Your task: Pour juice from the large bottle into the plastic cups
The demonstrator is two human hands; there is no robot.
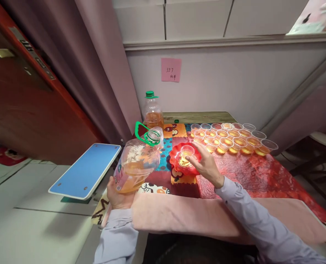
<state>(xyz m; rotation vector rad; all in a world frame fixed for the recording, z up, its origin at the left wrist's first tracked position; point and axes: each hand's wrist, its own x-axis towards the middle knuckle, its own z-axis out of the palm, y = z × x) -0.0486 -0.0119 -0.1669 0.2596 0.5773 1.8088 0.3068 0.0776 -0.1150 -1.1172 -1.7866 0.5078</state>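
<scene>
My left hand (120,196) is closed around the lower end of a clear plastic jug (137,163), which leans to the right. Amber liquid lies in its lower part; a green handle ring sits at its uncapped neck. On a red scalloped plate (174,163) stands a small clear plastic cup (187,149). The thumb and fingers of my right hand (209,167) are around this cup's right side, with a little yellowish liquid visible inside it. The jug's mouth is apart from the cup, to its upper left.
Several clear cups (229,141) with yellow liquid stand in rows at the right. Another jug (154,118), green-capped, stands at the back beside a loose green cap (176,121). A pink towel (179,212) covers the front edge. A blue board (88,168) stands left.
</scene>
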